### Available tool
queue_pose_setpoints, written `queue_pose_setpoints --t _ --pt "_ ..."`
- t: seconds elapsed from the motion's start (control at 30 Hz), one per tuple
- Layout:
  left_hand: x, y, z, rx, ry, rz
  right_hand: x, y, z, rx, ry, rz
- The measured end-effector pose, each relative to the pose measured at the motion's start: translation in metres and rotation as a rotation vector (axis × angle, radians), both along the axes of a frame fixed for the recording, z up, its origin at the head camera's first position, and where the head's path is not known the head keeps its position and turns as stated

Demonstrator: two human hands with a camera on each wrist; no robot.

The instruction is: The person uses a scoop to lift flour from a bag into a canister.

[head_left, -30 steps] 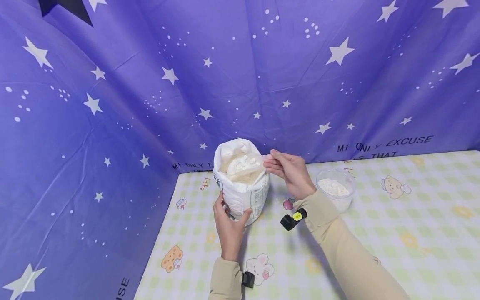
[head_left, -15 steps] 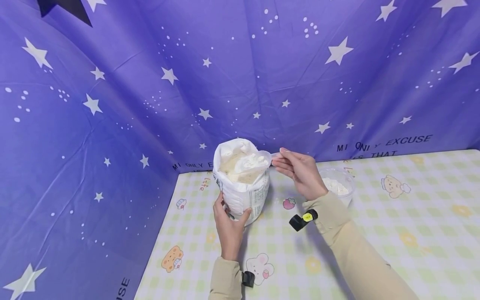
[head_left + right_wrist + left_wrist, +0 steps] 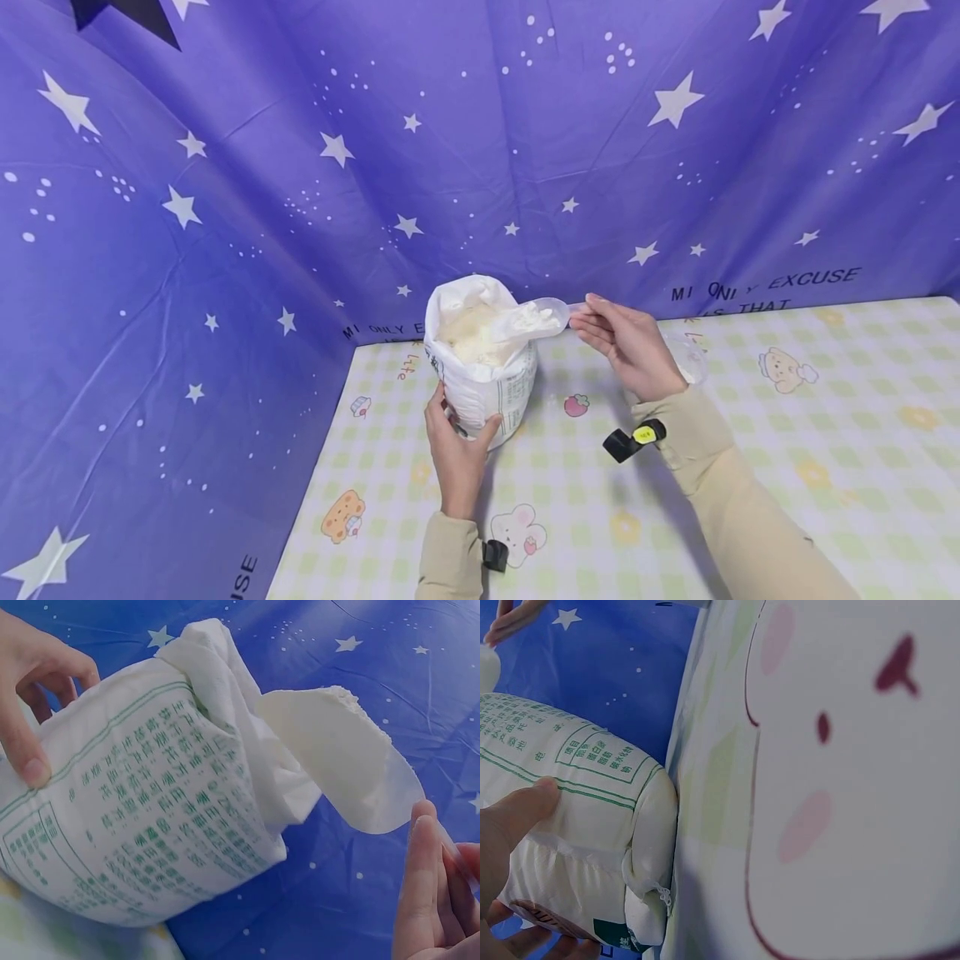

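Observation:
A white cloth bag of flour (image 3: 491,400) with green print stands on the table, its mouth open and white powder showing inside. My left hand (image 3: 459,467) grips its near side low down, thumb on one face and fingers round the other, as the left wrist view also shows. My right hand (image 3: 633,350) pinches the handle of a clear plastic scoop (image 3: 341,761). The scoop is heaped with flour and sits over the bag's right rim, its tip still above the mouth. Behind the right hand, a clear round tub (image 3: 693,358) is mostly hidden.
A checked tablecloth (image 3: 750,467) with cartoon prints covers the table. A purple-blue curtain (image 3: 480,150) with stars hangs close behind the bag and along the left side. A black strap with a camera mount (image 3: 633,439) sticks out from the right wrist.
My right hand has moved to the right, drawing the loaded scoop up out of the bag's mouth. It now covers most of the tub. The left hand and bag have stayed in place.

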State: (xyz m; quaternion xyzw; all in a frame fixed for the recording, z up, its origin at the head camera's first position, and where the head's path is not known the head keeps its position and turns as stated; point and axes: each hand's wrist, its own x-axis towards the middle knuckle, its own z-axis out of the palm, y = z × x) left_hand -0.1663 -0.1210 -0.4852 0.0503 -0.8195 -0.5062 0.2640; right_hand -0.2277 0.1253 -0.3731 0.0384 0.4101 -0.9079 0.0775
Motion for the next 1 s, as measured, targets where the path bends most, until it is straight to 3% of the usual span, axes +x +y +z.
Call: queue_pose_setpoints --t 1.0 --pt "0.001 0.001 0.004 0.016 -0.027 -0.010 0.026 0.063 -0.004 -0.139 0.106 0.028"
